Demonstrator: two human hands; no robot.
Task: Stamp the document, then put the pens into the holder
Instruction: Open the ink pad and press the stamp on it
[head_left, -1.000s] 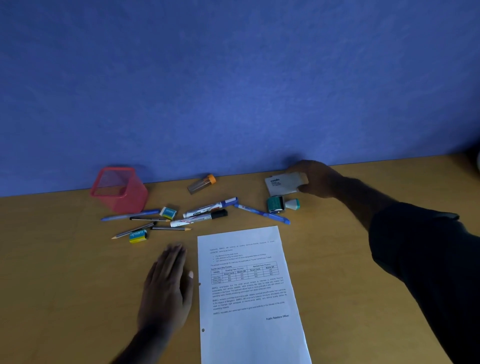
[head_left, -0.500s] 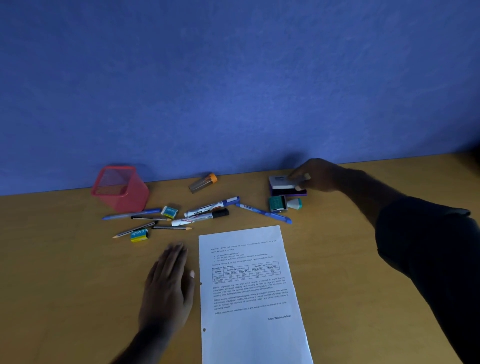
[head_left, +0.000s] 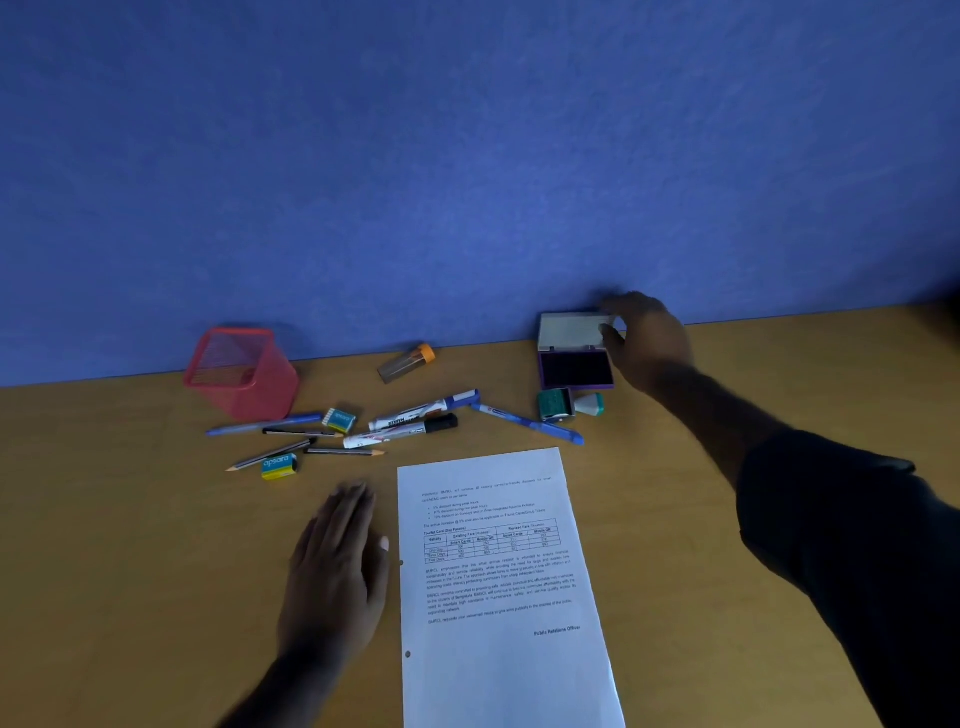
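Observation:
A printed document (head_left: 498, 571) lies on the wooden desk in front of me. My left hand (head_left: 337, 566) rests flat on the desk beside its left edge, fingers apart. My right hand (head_left: 644, 338) reaches to the back and holds the raised white lid (head_left: 569, 330) of the ink pad (head_left: 574, 369), whose dark purple pad shows. A green stamp (head_left: 566, 404) lies on its side just in front of the pad. The red mesh pen holder (head_left: 241, 371) stands at the back left. Two markers (head_left: 415, 421), a blue pen (head_left: 530, 425), another blue pen (head_left: 265, 425) and pencils (head_left: 311, 441) are scattered between them.
Two small eraser boxes (head_left: 280, 466) (head_left: 340, 420) lie among the pencils. A small clear tube with an orange cap (head_left: 408, 361) lies near the blue wall (head_left: 467, 156), which bounds the desk at the back. Bare desk (head_left: 104, 519) spreads to the left.
My right hand has swung the ink pad's lid from shut to upright, which uncovers the purple pad. My left hand and the paper have stayed put.

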